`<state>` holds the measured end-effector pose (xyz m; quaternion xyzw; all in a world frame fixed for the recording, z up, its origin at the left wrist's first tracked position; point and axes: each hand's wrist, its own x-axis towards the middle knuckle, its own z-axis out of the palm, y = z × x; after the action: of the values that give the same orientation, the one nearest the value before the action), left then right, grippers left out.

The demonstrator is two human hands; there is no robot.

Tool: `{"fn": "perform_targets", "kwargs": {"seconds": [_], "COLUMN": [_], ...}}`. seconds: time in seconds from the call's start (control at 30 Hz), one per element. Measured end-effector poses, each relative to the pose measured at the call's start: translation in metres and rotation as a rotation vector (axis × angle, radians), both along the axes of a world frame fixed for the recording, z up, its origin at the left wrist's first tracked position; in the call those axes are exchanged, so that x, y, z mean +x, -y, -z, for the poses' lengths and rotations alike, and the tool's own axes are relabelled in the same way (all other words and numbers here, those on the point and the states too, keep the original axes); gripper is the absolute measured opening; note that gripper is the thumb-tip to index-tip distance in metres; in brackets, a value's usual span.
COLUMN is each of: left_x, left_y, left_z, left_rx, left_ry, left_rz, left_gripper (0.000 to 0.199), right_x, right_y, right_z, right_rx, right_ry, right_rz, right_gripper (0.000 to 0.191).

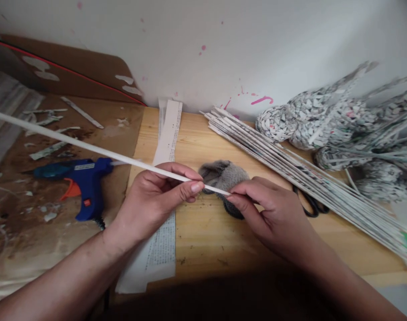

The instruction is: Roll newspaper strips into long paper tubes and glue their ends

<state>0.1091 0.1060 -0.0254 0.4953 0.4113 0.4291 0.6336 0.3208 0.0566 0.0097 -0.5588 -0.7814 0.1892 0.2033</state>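
Note:
A long, thin white paper tube runs from the left edge down to the middle of the view. My left hand is closed round it, thumb on top, near its right part. The thin right tip is pinched between thumb and fingers of my right hand. Beneath the tube, between both hands, a crumpled grey cloth or glove lies on the wooden table. Printed paper strips lie under and behind my left hand.
A blue glue gun and paper scraps lie on brown cardboard at left. A bundle of rolled paper sticks crosses the right side, beside black scissor handles. Woven paper pieces stand behind, near the white wall.

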Motion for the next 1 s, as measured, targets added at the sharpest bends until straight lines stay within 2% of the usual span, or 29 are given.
{"fn": "perform_targets", "kwargs": {"seconds": [0.07, 0.13, 0.3, 0.47, 0.63, 0.83, 1.0], "left_x": [0.000, 0.000, 0.000, 0.000, 0.003, 0.002, 0.002], "left_y": [0.000, 0.000, 0.000, 0.001, 0.001, -0.001, -0.002], "left_z": [0.000, 0.001, 0.002, 0.004, 0.004, 0.005, 0.006], "left_rx": [-0.006, -0.010, -0.025, -0.027, -0.054, -0.070, -0.067], "left_ry": [-0.012, -0.009, 0.009, 0.020, 0.052, 0.098, 0.105], "left_rz": [0.010, 0.014, 0.038, 0.053, 0.024, 0.029, 0.019], "left_gripper": [0.014, 0.014, 0.014, 0.012, 0.014, 0.016, 0.017], "right_x": [0.000, 0.001, 0.000, -0.002, -0.002, 0.001, 0.002], "right_y": [0.000, 0.001, 0.001, 0.001, 0.001, -0.002, -0.005], "right_z": [-0.002, -0.002, 0.001, 0.002, 0.006, 0.005, 0.008], "right_rx": [-0.090, -0.116, 0.046, -0.008, 0.102, -0.037, 0.085], "right_ry": [0.004, -0.005, -0.031, 0.000, 0.017, 0.039, 0.043], "right_rz": [-0.025, -0.025, -0.013, -0.019, -0.026, -0.034, -0.017], "right_gripper": [0.025, 0.024, 0.012, 0.019, 0.012, 0.025, 0.018]}}
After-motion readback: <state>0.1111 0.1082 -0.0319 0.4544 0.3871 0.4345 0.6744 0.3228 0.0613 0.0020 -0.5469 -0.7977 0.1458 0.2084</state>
